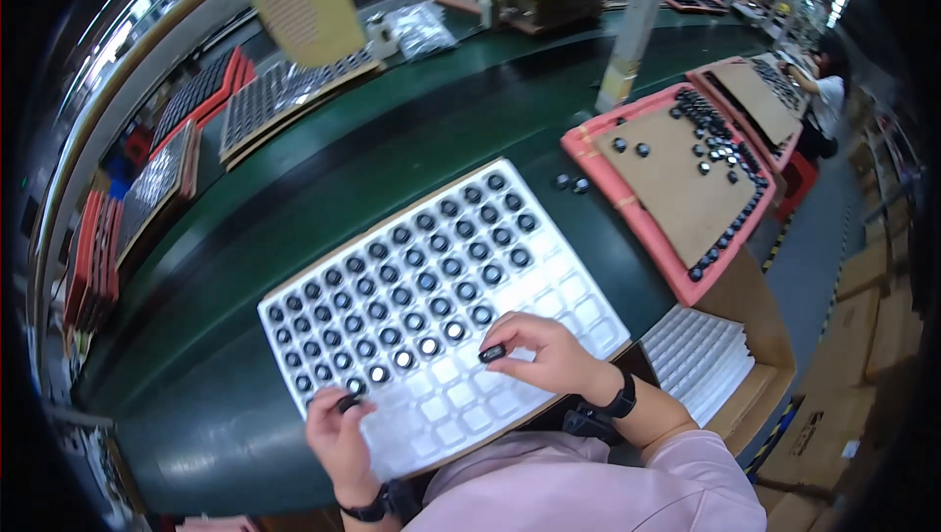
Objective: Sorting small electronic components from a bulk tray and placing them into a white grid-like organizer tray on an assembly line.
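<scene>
At your right hand (pixel 541 354), thumb and fingers pinch a black part (pixel 492 354), long axis roughly crosswise, over the white tray (pixel 616 338). Seated parts (pixel 481 314) lie just beyond this grip; bare pockets (pixel 461 395) stretch left, right and nearer you. Your left hand (pixel 339 439) pinches a second part (pixel 348 402) by the tray's left edge. Farther right stands the pink tray (pixel 637 222).
</scene>
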Demonstrator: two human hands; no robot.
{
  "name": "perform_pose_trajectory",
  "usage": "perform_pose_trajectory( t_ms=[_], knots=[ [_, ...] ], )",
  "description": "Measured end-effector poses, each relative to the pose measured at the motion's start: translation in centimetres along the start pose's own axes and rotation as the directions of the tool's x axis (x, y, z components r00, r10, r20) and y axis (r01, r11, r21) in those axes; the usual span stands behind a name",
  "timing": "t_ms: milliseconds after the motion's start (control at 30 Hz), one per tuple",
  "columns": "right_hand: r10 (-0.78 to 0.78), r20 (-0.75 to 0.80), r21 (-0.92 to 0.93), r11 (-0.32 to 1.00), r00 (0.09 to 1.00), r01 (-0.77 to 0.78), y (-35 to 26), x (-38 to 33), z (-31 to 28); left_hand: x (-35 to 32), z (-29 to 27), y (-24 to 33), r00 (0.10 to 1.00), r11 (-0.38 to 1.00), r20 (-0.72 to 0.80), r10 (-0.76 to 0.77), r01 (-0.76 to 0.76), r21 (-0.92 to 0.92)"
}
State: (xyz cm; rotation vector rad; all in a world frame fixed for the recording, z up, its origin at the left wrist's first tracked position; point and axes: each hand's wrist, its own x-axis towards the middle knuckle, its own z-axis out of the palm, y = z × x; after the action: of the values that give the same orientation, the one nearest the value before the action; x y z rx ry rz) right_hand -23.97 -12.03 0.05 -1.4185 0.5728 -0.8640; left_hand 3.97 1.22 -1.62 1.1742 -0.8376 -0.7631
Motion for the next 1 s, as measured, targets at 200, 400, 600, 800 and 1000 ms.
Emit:
perform_pose_trajectory(
  t_ms=[200, 400, 600, 800, 1000],
  knots=[
    [-0.168, 0.115, -0.227, 0.955, 0.979, 0.19, -0.6, 0.9, 1.9, 0.4, 4.4, 0.9, 0.954, 0.971, 0.286, 0.09, -0.148, 0.187],
    [-0.199, 0.154, -0.191, 0.955, 0.968, 0.227, 0.5, 1.2, 4.0, 0.3, 6.0, 1.3, 0.949, 0.964, 0.304, 0.09, -0.16, 0.214],
    [-0.121, 0.15, -0.139, 0.98, 0.981, 0.142, 1.5, 1.0, 4.4, 0.0, 5.4, 0.9, 0.935, 0.955, 0.334, 0.122, -0.202, 0.216],
    [-0.139, 0.104, -0.127, 0.98, 0.985, 0.152, 1.8, 1.1, 4.8, 0.1, 5.3, 0.7, 0.932, 0.962, 0.335, 0.137, -0.206, 0.18],
    [-0.153, 0.187, -0.127, 0.976, 0.97, 0.178, 1.6, 1.3, 4.2, 0.1, 5.1, 0.7, 0.935, 0.981, 0.334, 0.12, -0.163, 0.104]
  ],
)
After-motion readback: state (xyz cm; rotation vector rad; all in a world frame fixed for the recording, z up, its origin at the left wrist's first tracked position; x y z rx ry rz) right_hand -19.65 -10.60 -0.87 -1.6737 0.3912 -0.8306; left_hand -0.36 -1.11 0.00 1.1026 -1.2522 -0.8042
